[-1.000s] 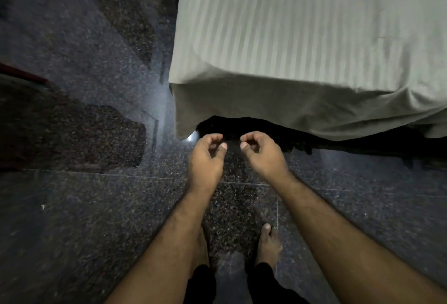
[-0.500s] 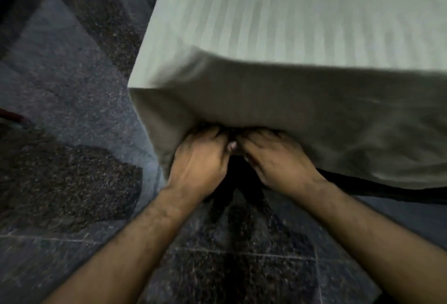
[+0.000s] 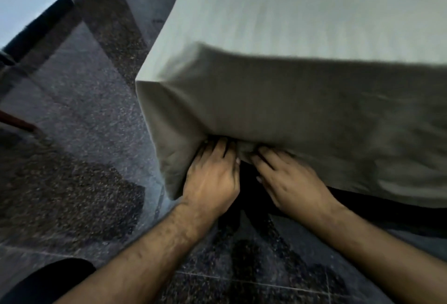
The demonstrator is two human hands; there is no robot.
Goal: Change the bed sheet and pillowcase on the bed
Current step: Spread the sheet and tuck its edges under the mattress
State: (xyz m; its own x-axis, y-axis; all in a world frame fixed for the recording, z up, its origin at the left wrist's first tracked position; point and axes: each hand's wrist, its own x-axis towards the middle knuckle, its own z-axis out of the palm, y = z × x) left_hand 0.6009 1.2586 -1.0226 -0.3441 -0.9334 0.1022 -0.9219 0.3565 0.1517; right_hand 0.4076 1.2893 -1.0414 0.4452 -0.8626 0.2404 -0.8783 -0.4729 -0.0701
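At the near corner of the bed, both hands are pushed up against the lower hem of the bed sheet (image 3: 302,115), where the cloth hangs down the side of the mattress above the dark speckled floor (image 3: 79,182). The left hand (image 3: 212,178) lies knuckles up with its fingers reaching under the sheet's edge just inside the corner fold; the right hand (image 3: 287,180) sits just beside it, thumbs nearly touching, with its fingers also running up into the bunched cloth. The fingertips are hidden by the fabric, so whether either hand is pinching the hem or only pressing it with straight fingers cannot be told. My reading is that the hands are set low and close together because the hem has to be driven in beneath the mattress here, and the corner is where slack gathers; working side by side lets them keep the fold tight. The sheet is spread over the top of the bed and drapes down both visible sides, its faint stripes blurred on the top surface. The corner points toward the lower left of the view, and the near edge runs off to the right, which looks like the line along which tucking would go on. A red object (image 3: 17,122) lies well apart on the floor at the left.
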